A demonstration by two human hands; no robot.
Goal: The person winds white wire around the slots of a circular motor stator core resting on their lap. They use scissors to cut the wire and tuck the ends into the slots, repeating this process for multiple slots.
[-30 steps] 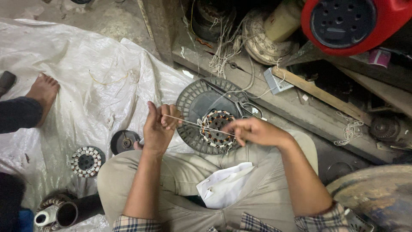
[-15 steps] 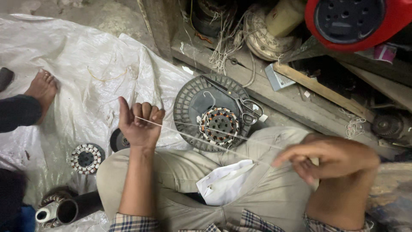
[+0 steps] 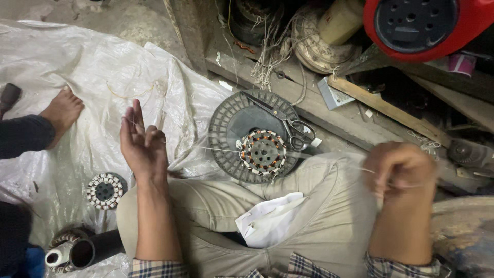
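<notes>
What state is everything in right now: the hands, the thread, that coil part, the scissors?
Left hand: raised, palm up, fingers loosely curled, thin thread running past it.
Right hand: closed in a fist, pinching the thread.
Thread: pulled taut between both hands, crossing the wound stator.
Wound stator: lying flat on the round black plate.
Scissors: shut, lying on the black plate.
Second stator: lying flat on the plastic sheet, untouched.

Copper-and-white stator (image 3: 263, 152) on a dark grey round plate (image 3: 231, 123), khaki trousers (image 3: 309, 206), white sheet (image 3: 77, 67).
</notes>
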